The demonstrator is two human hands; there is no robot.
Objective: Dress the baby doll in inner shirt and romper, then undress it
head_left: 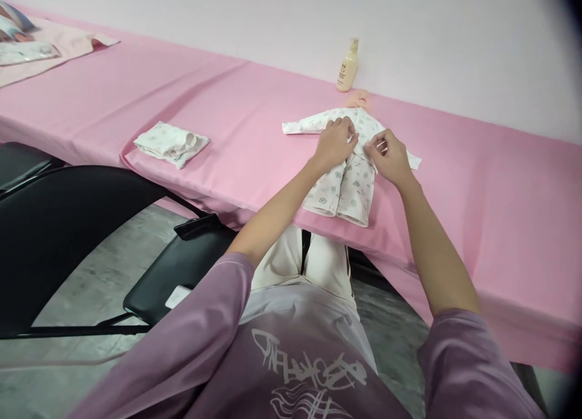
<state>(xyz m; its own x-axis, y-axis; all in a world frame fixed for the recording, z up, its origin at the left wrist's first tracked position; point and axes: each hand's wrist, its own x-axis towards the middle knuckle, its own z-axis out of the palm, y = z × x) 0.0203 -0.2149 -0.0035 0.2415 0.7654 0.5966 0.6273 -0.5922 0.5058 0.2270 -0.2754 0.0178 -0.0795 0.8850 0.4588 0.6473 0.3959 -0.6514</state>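
A doll in a white patterned baby suit (345,188) lies on its back on the pink table (254,122), its head (359,96) toward the wall and its legs toward me. My left hand (334,143) rests on the suit's middle with its fingers curled and pinching the fabric. My right hand (388,157) is just beside it, fingers also pinched on the suit's front. The two hands nearly touch at the doll's waist. One sleeve (300,125) stretches out to the left.
A folded white patterned garment (171,143) lies on the table to the left. A cream pump bottle (348,66) stands by the wall behind the doll. Pink cloth and packets (31,46) lie at the far left. A black folding chair (73,237) stands to my left.
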